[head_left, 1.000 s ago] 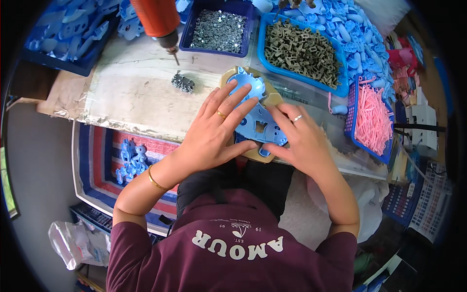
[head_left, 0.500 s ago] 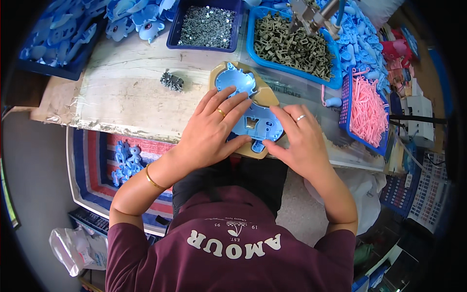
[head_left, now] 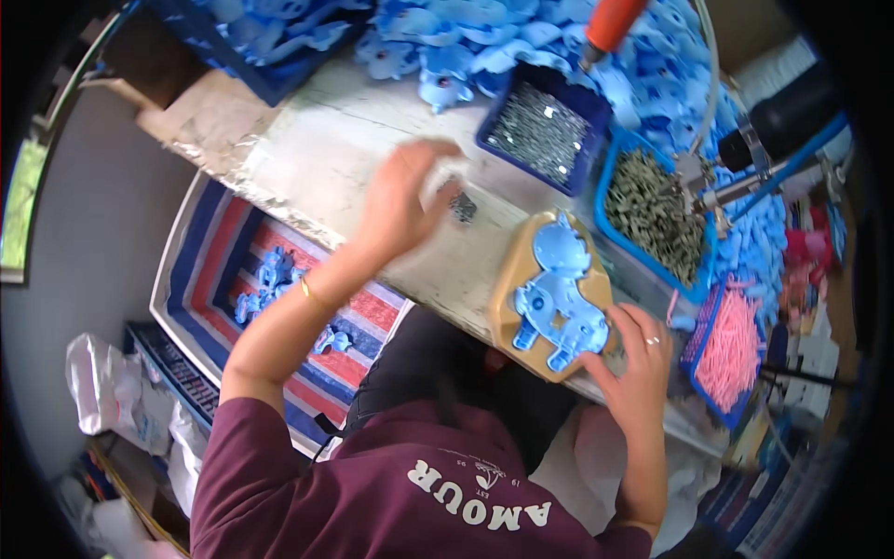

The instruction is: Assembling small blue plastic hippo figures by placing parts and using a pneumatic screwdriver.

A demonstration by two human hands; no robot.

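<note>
A light-blue plastic toy shell half, shaped like an animal with a round head and stubby legs, lies hollow side up in a tan fixture at the table's front edge. My right hand grips the fixture's right end, its thumb at the shell's edge and its fingers along the side. My left hand is off the shell, above the table beside a small pile of dark metal pieces. Motion smears its fingers, so whether they hold anything cannot be made out.
Behind are a dark-blue tray of small shiny screws, a blue tray of olive-coloured clips and heaped blue shells. A basket of pink sticks stands right. A striped-lined bin holds blue toys. A screwdriver hangs overhead.
My left hand has left the shell and moved left to the small metal pile. My right hand stays at the fixture's right side. The whole view has turned, and the shell now shows uncovered.
</note>
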